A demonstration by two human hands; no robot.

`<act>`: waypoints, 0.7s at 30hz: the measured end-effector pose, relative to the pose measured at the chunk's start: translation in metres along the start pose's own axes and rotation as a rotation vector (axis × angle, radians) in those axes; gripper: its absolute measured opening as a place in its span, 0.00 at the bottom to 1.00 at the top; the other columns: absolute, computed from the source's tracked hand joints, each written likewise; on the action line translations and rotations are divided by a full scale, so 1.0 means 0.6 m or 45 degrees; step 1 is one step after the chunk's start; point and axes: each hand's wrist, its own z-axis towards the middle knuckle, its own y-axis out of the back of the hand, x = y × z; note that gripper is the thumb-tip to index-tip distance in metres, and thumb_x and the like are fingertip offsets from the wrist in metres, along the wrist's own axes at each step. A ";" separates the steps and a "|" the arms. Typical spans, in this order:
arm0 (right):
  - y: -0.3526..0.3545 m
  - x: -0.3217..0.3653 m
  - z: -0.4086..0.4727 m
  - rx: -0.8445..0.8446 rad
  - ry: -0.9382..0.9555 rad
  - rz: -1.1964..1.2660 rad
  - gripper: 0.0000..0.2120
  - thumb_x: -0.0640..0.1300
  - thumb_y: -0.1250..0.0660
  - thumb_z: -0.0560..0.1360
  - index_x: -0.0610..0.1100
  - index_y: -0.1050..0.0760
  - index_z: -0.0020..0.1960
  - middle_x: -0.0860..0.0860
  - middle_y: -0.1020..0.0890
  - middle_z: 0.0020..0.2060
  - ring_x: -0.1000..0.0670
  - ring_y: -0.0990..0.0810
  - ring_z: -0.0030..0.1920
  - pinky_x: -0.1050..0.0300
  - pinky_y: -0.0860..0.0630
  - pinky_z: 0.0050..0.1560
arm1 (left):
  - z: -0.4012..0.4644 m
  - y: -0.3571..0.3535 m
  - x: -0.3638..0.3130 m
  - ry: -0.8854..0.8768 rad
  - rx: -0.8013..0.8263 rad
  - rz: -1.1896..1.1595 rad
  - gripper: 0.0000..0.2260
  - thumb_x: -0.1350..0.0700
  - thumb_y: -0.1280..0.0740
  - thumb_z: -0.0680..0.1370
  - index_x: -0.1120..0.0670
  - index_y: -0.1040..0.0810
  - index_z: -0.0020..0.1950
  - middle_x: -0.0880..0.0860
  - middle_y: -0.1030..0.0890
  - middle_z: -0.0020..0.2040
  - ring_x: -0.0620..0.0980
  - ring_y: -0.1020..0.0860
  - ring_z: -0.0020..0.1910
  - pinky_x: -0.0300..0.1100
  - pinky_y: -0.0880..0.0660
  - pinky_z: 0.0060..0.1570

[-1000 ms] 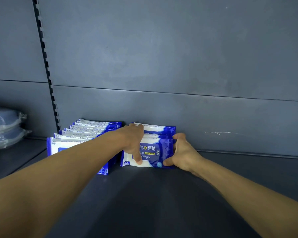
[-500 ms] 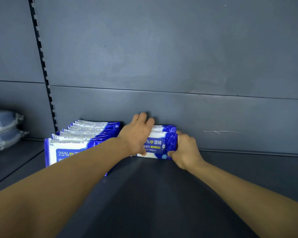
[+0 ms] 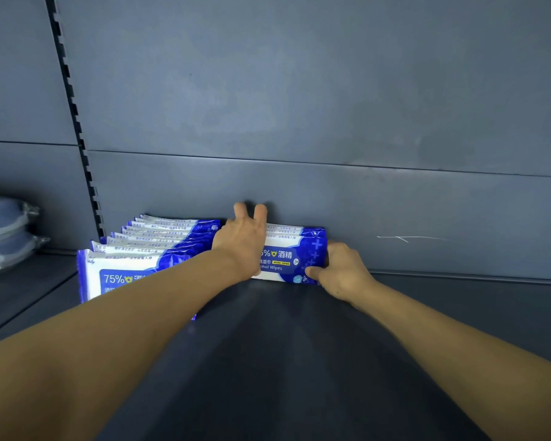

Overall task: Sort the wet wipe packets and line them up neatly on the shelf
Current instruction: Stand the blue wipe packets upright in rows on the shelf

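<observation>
— So, from the head camera, where do the packets sit?

— On the dark shelf (image 3: 293,361), in two groups against the back panel (image 3: 331,90). A left row of wet wipe packets (image 3: 147,249) stands on edge, one behind another, running from the near left towards the panel. Just to its right is a shorter stack of packets (image 3: 287,256), also upright, its blue and white front facing the camera.

— And the hands?

— The left hand (image 3: 240,243) lies over the top left of the shorter stack, two fingers (image 3: 260,211) stretched straight up against the back panel. The right hand (image 3: 341,272) is at the stack's right end, thumb on the front face and the other fingers curled round the end; that grip is clamped on the stack.

— What can't you make out?

— The left forearm crosses the front packet of the left row, so its label is cut off after "75%". The left hand hides the left part of the stack's print; only "ohol Wipes" and some characters show. How many packets stand behind the front one I cannot tell; only a couple of top edges show. At the far left edge some clear-wrapped bundles (image 3: 7,230) are blurred and partly out of frame. A faint white scratch (image 3: 404,238) marks the panel to the right.
</observation>
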 end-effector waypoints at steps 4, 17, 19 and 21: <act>0.001 -0.004 0.002 -0.020 0.001 -0.023 0.16 0.40 0.33 0.75 0.42 0.27 0.63 0.46 0.21 0.59 0.47 0.23 0.57 0.61 0.31 0.48 | 0.004 0.000 0.002 0.015 0.033 -0.107 0.39 0.59 0.21 0.64 0.59 0.43 0.65 0.61 0.39 0.63 0.59 0.24 0.45 0.45 0.27 0.41; 0.000 -0.004 -0.010 -0.014 -0.052 -0.060 0.23 0.45 0.30 0.73 0.41 0.34 0.64 0.47 0.23 0.60 0.48 0.23 0.57 0.60 0.31 0.45 | 0.001 -0.010 0.012 0.006 0.054 -0.172 0.35 0.58 0.22 0.67 0.60 0.41 0.65 0.61 0.39 0.63 0.58 0.23 0.53 0.45 0.23 0.50; 0.003 -0.005 -0.014 -0.030 -0.056 -0.063 0.23 0.46 0.29 0.73 0.42 0.34 0.63 0.47 0.22 0.59 0.48 0.23 0.56 0.60 0.31 0.45 | -0.002 -0.007 0.015 -0.005 0.068 -0.170 0.36 0.57 0.22 0.66 0.60 0.41 0.65 0.61 0.39 0.63 0.58 0.25 0.55 0.46 0.24 0.52; 0.004 -0.006 -0.016 -0.032 -0.060 -0.062 0.23 0.46 0.29 0.73 0.42 0.34 0.63 0.47 0.22 0.58 0.49 0.23 0.55 0.59 0.30 0.44 | -0.006 -0.004 0.017 -0.007 0.069 -0.161 0.36 0.58 0.22 0.66 0.60 0.41 0.65 0.61 0.39 0.63 0.57 0.26 0.53 0.47 0.25 0.51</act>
